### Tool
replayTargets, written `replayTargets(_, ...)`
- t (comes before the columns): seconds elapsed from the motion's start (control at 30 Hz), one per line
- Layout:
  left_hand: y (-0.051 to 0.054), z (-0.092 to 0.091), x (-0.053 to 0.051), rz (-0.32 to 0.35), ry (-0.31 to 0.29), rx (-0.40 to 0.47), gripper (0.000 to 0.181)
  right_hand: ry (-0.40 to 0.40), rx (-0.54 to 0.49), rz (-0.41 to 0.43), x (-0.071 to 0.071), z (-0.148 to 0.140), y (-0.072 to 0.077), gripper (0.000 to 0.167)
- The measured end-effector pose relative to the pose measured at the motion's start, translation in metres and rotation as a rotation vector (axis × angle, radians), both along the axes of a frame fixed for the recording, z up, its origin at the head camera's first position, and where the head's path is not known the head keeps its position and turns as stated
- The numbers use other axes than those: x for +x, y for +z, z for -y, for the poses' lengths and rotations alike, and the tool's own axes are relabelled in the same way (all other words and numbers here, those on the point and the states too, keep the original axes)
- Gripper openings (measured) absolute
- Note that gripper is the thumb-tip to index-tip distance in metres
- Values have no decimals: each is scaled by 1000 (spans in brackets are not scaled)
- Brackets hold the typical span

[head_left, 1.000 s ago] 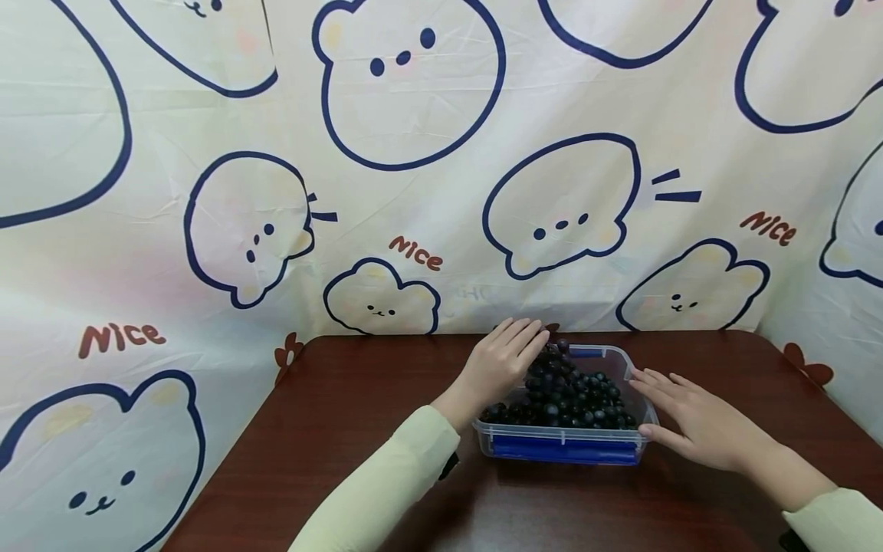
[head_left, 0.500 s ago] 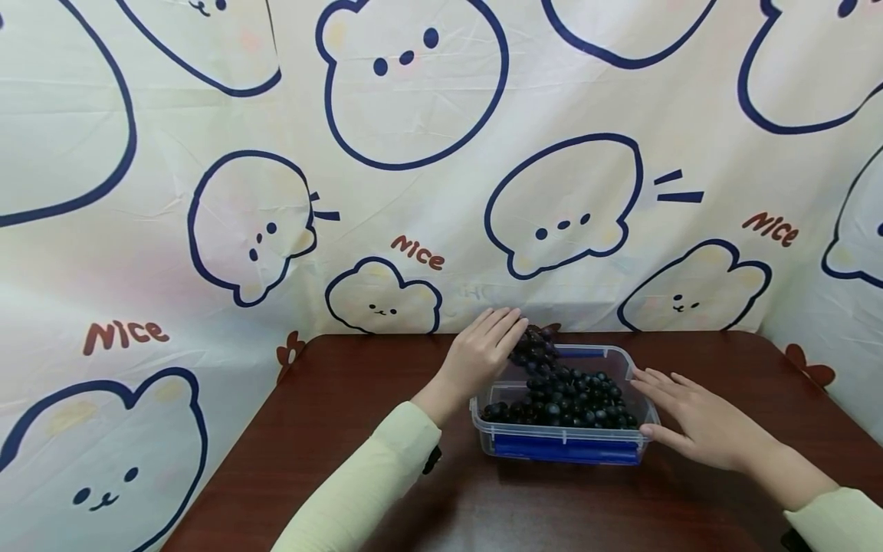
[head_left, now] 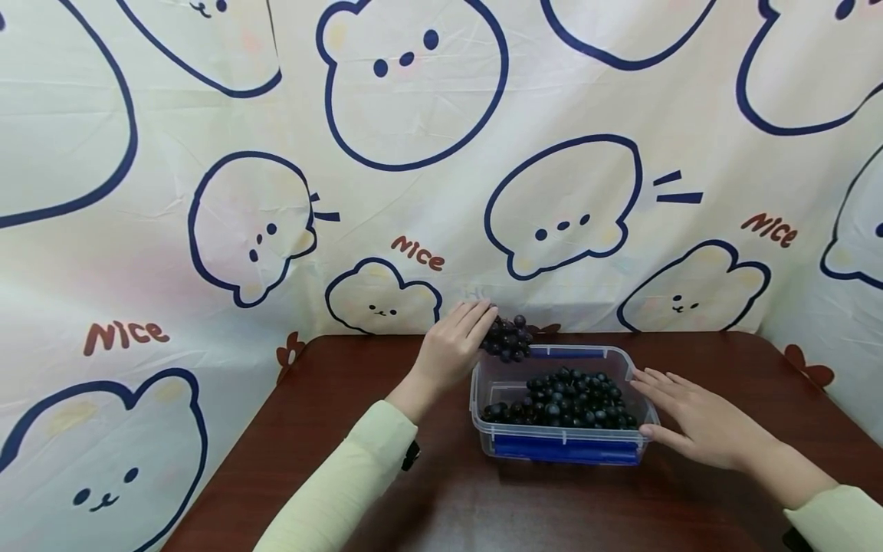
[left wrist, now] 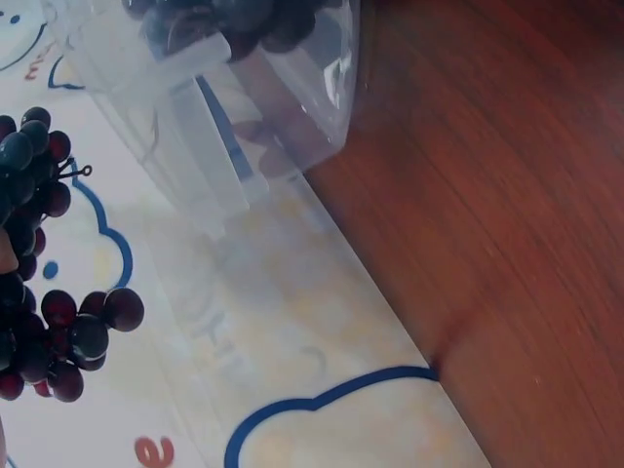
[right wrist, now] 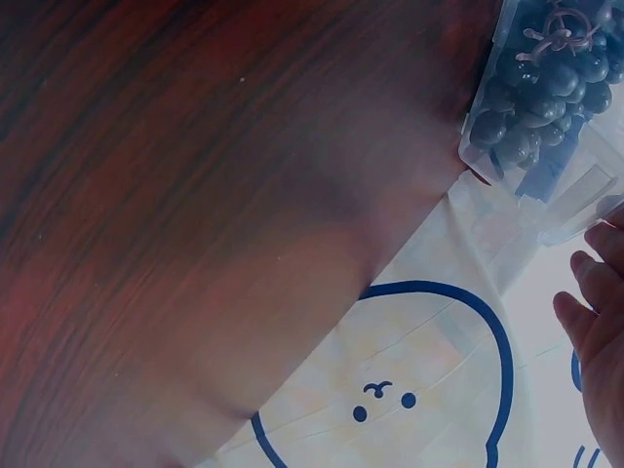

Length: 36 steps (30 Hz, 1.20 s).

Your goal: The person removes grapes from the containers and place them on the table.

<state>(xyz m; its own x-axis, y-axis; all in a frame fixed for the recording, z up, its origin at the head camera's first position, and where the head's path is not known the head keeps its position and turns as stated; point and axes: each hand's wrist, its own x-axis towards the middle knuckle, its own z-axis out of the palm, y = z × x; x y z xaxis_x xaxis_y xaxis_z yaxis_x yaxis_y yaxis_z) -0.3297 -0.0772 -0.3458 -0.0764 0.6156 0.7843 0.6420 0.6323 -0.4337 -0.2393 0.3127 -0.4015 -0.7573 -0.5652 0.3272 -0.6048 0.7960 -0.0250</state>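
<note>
My left hand [head_left: 451, 345] holds a bunch of dark grapes [head_left: 508, 339] in the air, past the back left corner of a clear plastic container [head_left: 562, 435]. In the left wrist view the bunch [left wrist: 68, 336] hangs at the left edge with a bit of stem showing; the hand is mostly out of that frame. More dark grapes [head_left: 576, 399] lie heaped in the container, mainly towards its right side. With fingers extended, my right hand [head_left: 700, 418] touches the container's right wall. The right wrist view catches only part of that hand [right wrist: 604, 322].
The container has blue clips and stands on a dark red-brown wooden table [head_left: 345, 429]. Behind the table hangs a pale cloth [head_left: 414, 207] with blue-outlined cartoon shapes, and it also covers the sides.
The left hand has moved left and slightly up, drawing the bunch of grapes out of the container over its back left rim. The right hand has stayed at the container's side.
</note>
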Motion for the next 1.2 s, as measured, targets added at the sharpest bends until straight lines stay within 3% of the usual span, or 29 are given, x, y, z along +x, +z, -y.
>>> replayTargets(0.57,2,46,-9,15,70,90,62,-21,8,14,1,0,0,66)
replayTargets(1.2,-23,61,-27,40,204,94,53,-10,17,-2,0,1,1,66)
